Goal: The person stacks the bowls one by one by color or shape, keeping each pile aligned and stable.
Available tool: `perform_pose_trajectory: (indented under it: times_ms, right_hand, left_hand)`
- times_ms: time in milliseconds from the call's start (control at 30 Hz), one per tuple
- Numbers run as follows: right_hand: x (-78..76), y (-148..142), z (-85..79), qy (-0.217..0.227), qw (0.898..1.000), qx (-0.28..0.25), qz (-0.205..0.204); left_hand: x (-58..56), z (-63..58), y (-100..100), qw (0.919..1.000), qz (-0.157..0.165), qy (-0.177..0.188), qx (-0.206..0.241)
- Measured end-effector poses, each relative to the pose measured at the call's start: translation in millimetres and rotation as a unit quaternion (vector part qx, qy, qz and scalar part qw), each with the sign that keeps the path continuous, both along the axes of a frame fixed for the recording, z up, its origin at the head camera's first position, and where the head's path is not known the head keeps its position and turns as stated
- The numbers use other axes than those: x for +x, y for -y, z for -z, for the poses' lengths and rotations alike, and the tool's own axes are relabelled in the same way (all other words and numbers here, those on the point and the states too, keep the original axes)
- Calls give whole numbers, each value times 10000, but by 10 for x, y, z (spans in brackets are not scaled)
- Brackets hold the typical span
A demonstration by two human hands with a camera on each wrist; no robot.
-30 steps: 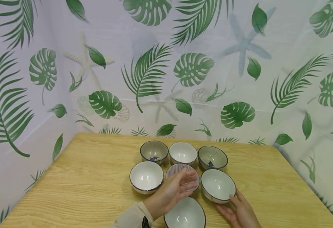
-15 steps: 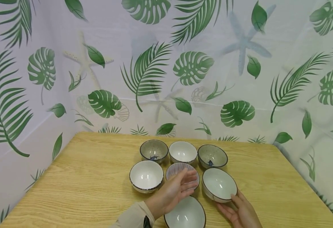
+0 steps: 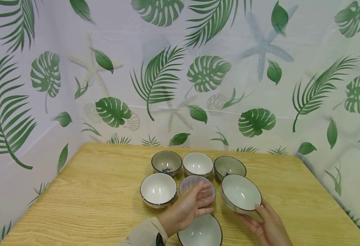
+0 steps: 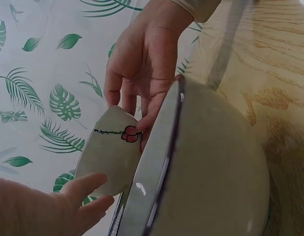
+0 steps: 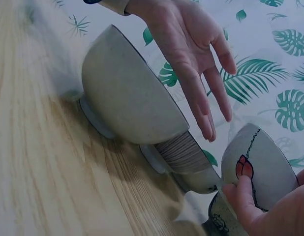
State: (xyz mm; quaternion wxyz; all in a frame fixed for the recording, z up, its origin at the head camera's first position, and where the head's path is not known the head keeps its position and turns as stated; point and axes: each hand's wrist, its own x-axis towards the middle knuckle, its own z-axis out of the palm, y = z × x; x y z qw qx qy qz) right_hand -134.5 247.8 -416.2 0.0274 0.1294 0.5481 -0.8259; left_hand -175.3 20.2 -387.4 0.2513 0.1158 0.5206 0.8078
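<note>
My right hand [image 3: 267, 222] grips a white bowl [image 3: 241, 192] with a dark rim, thumb at the rim and fingers underneath. The bowl is tilted and raised off the table; its outside bears a red flower [image 5: 244, 168] on a dark vine line. My left hand [image 3: 190, 206] is held with straight fingers and palm facing right, over a purple-striped bowl [image 3: 195, 180] that it partly hides. Below that hand, a larger white bowl [image 3: 201, 232] with a brown rim stands at the front, looming close in the left wrist view.
Behind stand a speckled bowl [image 3: 167, 160], a white bowl [image 3: 197, 164] and another speckled bowl [image 3: 229, 164], the last partly overlapped by the held one. A white bowl [image 3: 158, 189] stands left of the striped one. A leaf-printed cloth [image 3: 216, 130] borders the wooden table [image 3: 84, 198].
My right hand has lifted the white bowl and shifted it slightly right, so it now overlaps the back right speckled bowl. My left hand has hardly moved.
</note>
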Motion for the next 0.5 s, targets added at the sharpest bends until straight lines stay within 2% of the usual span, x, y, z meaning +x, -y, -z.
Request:
perform_pose_trajectory:
  times_ms: [300, 500]
  right_hand:
    - [61, 122, -87, -35, 9999, -159, 53]
    - [88, 184, -117, -221, 9996, -187, -34]
  left_hand:
    - [3, 8, -24, 9999, -106, 109, 3]
    - [9, 29, -39, 9998, -176, 36, -44]
